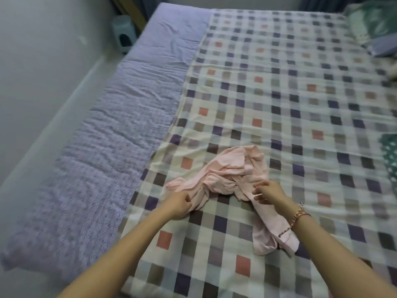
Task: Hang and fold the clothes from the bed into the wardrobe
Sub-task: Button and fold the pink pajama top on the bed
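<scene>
Two hands work one item. The left hand (179,204) pinches a fold at the near-left edge of the pink garment (232,171). The right hand (267,193) curls its fingers onto the cloth at the near-right, apparently pinching it. The garment lies bunched on the checked sheet (279,82), with one limb trailing toward the person. Recommended: draw both held edges apart, lift, shake out creases, then lay flat before folding

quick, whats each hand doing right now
left hand: grips the pink garment at its near left edge.
right hand: fingers curled, pinching the same garment's right side.
</scene>
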`<state>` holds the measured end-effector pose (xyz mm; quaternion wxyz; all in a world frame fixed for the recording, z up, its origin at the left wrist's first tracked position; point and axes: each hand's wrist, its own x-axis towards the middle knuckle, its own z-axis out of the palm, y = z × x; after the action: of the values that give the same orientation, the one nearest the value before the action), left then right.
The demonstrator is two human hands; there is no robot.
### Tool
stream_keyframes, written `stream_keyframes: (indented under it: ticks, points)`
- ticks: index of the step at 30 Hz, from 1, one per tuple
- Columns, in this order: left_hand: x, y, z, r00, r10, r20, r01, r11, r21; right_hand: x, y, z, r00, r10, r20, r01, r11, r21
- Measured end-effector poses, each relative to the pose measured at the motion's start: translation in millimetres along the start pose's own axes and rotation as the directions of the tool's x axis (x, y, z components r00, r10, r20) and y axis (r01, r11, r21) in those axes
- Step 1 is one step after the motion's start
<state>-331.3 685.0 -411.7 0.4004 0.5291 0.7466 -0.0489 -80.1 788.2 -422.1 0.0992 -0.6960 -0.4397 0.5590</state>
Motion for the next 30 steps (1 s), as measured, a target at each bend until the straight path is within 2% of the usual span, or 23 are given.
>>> stream_keyframes:
  ticks: [4, 9, 13, 17, 19, 20, 22, 24, 25, 26, 28, 29, 30]
  points:
    - [52.5, -19.1, -4.7, 1.000, 0.000, 0.022, -0.003, 0.994, 0.113, 14.6, 14.9, 13.4, 0.998, 0.046, -0.048, -0.047, 0.999, -0.016]
    - [119.4, -22.3, 5.9, 0.998, 0.038, 0.046, -0.043, 0.993, 0.108, 45.8, 25.6, 24.4, 0.991, 0.085, -0.107, -0.090, 0.995, -0.045]
    - [171.5, -9.6, 17.8, 0.996, 0.078, -0.033, -0.074, 0.992, 0.106, 97.4, 16.1, 33.5, 0.985, -0.002, -0.171, -0.010, 0.998, -0.067]
    - [195.3, -11.7, 42.9, 0.997, 0.019, 0.071, -0.024, 0.997, 0.077, 131.7, 7.2, 54.8, 0.986, -0.131, -0.098, 0.113, 0.978, -0.173]
    - [203.4, -18.8, 48.5, 1.000, 0.012, 0.009, -0.011, 1.000, -0.018, 146.9, 4.8, 75.5, 0.986, -0.155, -0.056, 0.128, 0.932, -0.339]
    - [199.8, -19.5, 47.2, 0.998, 0.015, -0.059, -0.020, 0.995, -0.096, 141.9, 4.4, 82.3, 0.971, -0.221, -0.087, 0.164, 0.891, -0.423]
    - [196.7, -23.8, 30.0, 0.975, -0.080, -0.205, 0.010, 0.947, -0.320, 130.6, 6.9, 102.0, 0.906, -0.378, -0.188, 0.267, 0.858, -0.439]
    - [198.5, -29.5, 1.2, 0.876, -0.230, -0.424, 0.010, 0.888, -0.460, 120.5, 18.8, 121.1, 0.834, -0.513, -0.204, 0.377, 0.799, -0.468]
    - [203.0, -38.1, -16.0, 0.783, -0.341, -0.520, 0.025, 0.852, -0.522, 117.9, 27.0, 132.2, 0.817, -0.557, -0.150, 0.418, 0.752, -0.510]
    - [208.2, -46.5, -32.3, 0.661, -0.480, -0.577, 0.048, 0.794, -0.606, 117.1, 34.9, 141.2, 0.822, -0.564, -0.080, 0.430, 0.706, -0.563]
    - [215.5, -63.8, -53.0, 0.434, -0.690, -0.580, 0.102, 0.677, -0.729, 119.8, 38.5, 154.8, 0.875, -0.484, 0.024, 0.364, 0.623, -0.692]
    - [215.7, -65.3, -53.1, 0.397, -0.688, -0.607, 0.128, 0.697, -0.706, 125.0, 38.2, 157.8, 0.902, -0.430, 0.036, 0.319, 0.607, -0.728]
    - [210.2, -61.1, -49.6, 0.467, -0.602, -0.647, 0.086, 0.760, -0.644, 129.2, 32.5, 159.8, 0.918, -0.396, 0.025, 0.285, 0.614, -0.736]
